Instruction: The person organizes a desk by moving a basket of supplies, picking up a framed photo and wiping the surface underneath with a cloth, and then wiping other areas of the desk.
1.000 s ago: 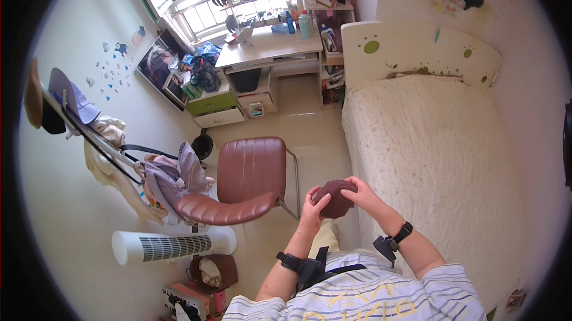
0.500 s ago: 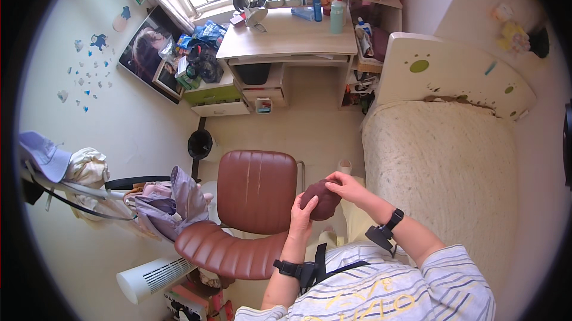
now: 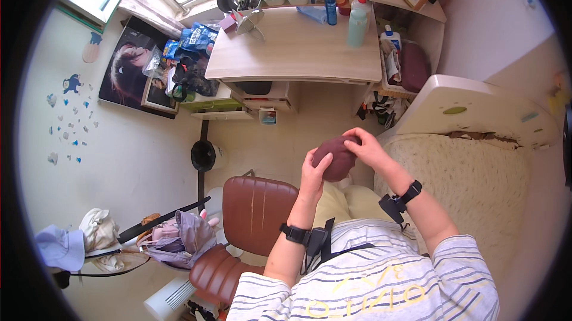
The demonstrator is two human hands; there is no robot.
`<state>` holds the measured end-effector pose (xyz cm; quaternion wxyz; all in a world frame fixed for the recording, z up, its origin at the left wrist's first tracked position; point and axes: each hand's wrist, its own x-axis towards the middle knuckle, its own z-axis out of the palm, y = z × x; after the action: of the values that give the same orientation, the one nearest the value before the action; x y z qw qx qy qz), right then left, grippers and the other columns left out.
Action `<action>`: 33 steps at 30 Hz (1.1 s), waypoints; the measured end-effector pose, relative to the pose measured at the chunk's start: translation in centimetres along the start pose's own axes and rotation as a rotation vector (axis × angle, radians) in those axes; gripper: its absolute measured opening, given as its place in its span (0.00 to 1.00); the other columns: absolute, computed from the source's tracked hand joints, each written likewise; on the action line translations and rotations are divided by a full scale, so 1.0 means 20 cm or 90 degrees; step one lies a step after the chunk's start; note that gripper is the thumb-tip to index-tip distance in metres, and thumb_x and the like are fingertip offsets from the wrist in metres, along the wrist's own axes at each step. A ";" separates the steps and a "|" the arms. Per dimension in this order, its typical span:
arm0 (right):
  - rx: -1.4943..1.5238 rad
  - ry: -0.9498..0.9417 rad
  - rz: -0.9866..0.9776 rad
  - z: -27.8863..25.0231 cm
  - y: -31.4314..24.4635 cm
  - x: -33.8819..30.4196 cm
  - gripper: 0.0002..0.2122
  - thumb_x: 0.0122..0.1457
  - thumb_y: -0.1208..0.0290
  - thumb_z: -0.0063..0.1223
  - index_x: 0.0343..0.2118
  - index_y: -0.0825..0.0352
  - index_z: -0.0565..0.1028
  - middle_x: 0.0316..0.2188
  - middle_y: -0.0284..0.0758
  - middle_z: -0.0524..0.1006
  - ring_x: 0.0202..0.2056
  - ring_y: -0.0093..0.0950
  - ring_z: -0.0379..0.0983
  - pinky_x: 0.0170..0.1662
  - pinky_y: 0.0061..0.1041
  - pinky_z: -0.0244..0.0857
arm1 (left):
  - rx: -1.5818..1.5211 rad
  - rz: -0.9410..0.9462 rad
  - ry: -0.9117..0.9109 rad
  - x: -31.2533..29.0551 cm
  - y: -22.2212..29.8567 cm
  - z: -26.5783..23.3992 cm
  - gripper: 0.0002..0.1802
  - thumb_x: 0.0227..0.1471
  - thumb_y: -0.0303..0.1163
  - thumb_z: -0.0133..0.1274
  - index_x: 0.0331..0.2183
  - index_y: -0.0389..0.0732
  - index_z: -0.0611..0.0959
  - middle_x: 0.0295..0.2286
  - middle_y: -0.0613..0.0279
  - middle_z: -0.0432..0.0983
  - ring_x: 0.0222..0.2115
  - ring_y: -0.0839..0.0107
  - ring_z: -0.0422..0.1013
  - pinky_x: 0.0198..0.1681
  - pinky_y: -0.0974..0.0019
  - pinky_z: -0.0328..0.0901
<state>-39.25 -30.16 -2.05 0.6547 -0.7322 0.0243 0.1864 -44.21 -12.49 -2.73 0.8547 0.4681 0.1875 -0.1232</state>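
Observation:
A rounded maroon bundle (image 3: 336,161), soft and creased like folded cloth, is held up in front of my body. My left hand (image 3: 314,173) grips its left side, with the thumb lying across the front. On the upper right, my right hand (image 3: 364,147) pinches the edge of the bundle between thumb and fingers. What the bundle is exactly, I cannot tell. Its underside is hidden. Each wrist wears a black strap with a small device.
Ahead is a wooden desk (image 3: 298,47) with a green bottle (image 3: 357,23) and a blue bottle (image 3: 330,8). A brown chair (image 3: 256,214) is at my left, beyond it bags on a rack (image 3: 179,237). A bed (image 3: 471,196) lies along the right. A black bin (image 3: 203,155) stands by the left wall.
My view has moved closer to the desk, and the chair now sits lower and partly behind my left arm. Both hands still hold the maroon bundle, now higher in the picture.

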 end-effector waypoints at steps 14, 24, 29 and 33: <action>-0.205 0.292 -0.098 -0.19 -0.18 1.16 0.23 0.56 0.68 0.52 0.55 0.67 0.65 0.54 0.46 0.64 0.56 0.42 0.60 0.58 0.32 0.55 | -0.025 -0.034 -0.091 1.46 0.60 0.19 0.25 0.48 0.34 0.59 0.46 0.37 0.71 0.44 0.55 0.71 0.46 0.67 0.67 0.50 0.62 0.63; -0.825 0.186 0.103 0.00 0.04 1.68 0.37 0.51 0.65 0.57 0.62 0.64 0.52 0.65 0.39 0.47 0.65 0.36 0.42 0.63 0.47 0.41 | 1.124 0.471 -0.436 1.94 0.58 0.01 0.42 0.37 0.37 0.63 0.56 0.50 0.67 0.58 0.52 0.54 0.58 0.50 0.51 0.57 0.44 0.50; -0.726 0.256 0.150 -0.04 0.03 1.71 0.38 0.50 0.58 0.58 0.62 0.64 0.53 0.65 0.38 0.48 0.65 0.33 0.42 0.64 0.48 0.38 | 1.077 0.490 -0.362 2.14 0.61 0.01 0.35 0.35 0.34 0.64 0.50 0.50 0.74 0.54 0.56 0.62 0.56 0.52 0.56 0.56 0.48 0.55; -0.715 0.255 0.135 -0.06 0.04 1.68 0.37 0.50 0.57 0.58 0.61 0.62 0.55 0.64 0.38 0.49 0.65 0.32 0.42 0.63 0.50 0.38 | 1.131 0.486 -0.186 2.26 0.74 -0.18 0.32 0.39 0.36 0.61 0.50 0.48 0.74 0.53 0.53 0.62 0.55 0.52 0.56 0.54 0.49 0.55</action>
<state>-8.00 -24.40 -12.86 0.1286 -0.9802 0.1175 0.0935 1.38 -3.11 -13.13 0.1885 0.9509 -0.2453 0.0083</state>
